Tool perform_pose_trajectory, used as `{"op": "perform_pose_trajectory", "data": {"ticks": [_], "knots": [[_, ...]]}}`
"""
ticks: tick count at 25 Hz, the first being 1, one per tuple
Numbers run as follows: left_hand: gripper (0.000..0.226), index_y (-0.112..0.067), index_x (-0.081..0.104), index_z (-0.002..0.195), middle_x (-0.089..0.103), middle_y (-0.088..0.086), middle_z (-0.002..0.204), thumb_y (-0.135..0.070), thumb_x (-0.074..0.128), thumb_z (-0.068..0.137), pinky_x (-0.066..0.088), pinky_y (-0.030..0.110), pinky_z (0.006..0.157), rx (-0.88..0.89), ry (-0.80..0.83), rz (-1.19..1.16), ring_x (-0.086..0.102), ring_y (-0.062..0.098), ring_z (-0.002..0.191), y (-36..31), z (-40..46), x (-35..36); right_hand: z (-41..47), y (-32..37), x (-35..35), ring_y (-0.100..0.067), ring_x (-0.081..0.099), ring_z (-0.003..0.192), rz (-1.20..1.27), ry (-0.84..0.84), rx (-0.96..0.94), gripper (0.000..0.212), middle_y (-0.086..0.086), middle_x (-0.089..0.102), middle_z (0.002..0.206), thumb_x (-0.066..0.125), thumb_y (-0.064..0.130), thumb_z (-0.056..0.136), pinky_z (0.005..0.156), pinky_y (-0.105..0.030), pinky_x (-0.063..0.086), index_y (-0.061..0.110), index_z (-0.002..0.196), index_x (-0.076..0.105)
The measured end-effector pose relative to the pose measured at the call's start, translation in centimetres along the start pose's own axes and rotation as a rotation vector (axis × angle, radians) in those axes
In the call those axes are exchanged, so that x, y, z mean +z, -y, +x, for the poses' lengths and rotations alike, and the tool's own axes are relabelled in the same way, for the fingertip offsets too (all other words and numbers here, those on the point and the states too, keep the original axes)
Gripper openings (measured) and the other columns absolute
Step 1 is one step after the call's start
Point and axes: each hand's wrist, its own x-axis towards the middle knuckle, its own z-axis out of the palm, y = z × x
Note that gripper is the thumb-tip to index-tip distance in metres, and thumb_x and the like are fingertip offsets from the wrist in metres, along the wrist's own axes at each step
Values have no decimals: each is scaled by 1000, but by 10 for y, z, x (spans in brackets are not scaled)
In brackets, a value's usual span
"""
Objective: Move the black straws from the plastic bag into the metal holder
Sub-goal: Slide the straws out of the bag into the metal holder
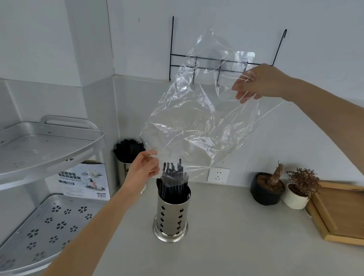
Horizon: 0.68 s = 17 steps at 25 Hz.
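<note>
Black straws (173, 187) upright in metal holder (171, 216)

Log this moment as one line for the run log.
left hand: holds bag bottom | right hand: holds bag top | straws: in holder, bag mouth over tops

One head-worn wide-angle view looks forward and slightly down from close above the counter (242, 264), facing the wall (232, 10); both forearms reach in from below.
</note>
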Motion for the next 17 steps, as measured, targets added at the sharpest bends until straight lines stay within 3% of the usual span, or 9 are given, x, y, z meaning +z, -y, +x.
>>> {"op": "perform_pose_trajectory", "data": {"ticks": [3, 9, 11, 17], "knots": [[19, -19, 53, 95, 52, 0, 74, -3, 47, 88, 52, 13, 59, 1, 43, -9, 58, 3, 54, 0, -1, 10, -5, -2, -10, 8, 62, 47, -20, -38, -3, 9, 9, 68, 72, 59, 27, 86, 60, -17, 42, 19, 90, 62], [22, -16, 51, 107, 57, -1, 73, -4, 47, 88, 55, 22, 68, -70, 146, -26, 64, 8, 67, 3, -5, 15, -9, -9, -10, 10, 58, 41, -1, -124, -11, 8, 10, 66, 64, 59, 22, 85, 47, -5, 41, 20, 78, 62], [25, -14, 49, 110, 56, 0, 76, -2, 45, 88, 55, 19, 70, -74, 141, -13, 64, 9, 71, 5, -7, 13, -6, -9, -2, 9, 57, 39, 41, -129, -23, 7, 15, 64, 48, 60, 18, 85, 42, 0, 36, 17, 78, 62], [30, -13, 52, 107, 53, -1, 80, 5, 41, 86, 47, 21, 79, -83, 125, 131, 57, 15, 83, 14, -4, 1, 8, -9, 10, 8, 58, 40, 47, -176, -68, 9, 16, 63, 48, 60, 19, 84, 55, 4, 42, 13, 84, 67]]}}
